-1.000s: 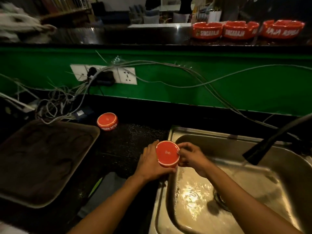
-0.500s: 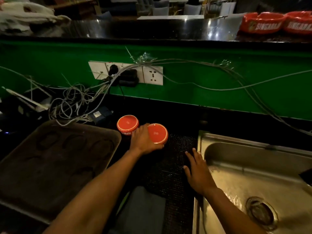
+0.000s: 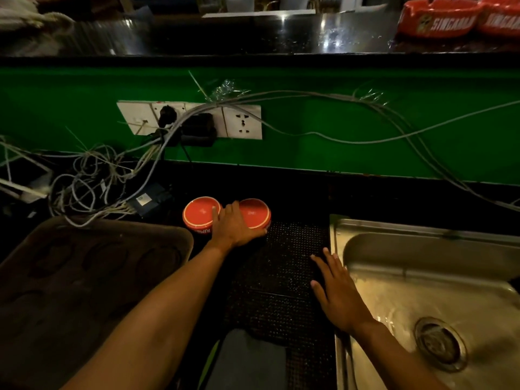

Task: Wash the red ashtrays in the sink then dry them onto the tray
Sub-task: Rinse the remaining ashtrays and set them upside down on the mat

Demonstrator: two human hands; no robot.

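— Where is the ashtray?
— Upside down under the left hand [image 3: 235, 225], whose fingers curl around the ashtray [image 3: 257, 213], beside another ashtray [image 3: 199, 213].
— The right hand [image 3: 337, 294]?
— Flat, spread, empty, touching the sink [image 3: 422, 240] edge.

Both arms are bare all the way up to where the shot cuts them off, so no sleeves anywhere. The left hand [image 3: 235, 225] has no rings, watch or bracelet that I can spot, and it's the same for the right hand [image 3: 339, 295] (lighting's pretty dim, mind you). No gloves either. Nails look short and plain.
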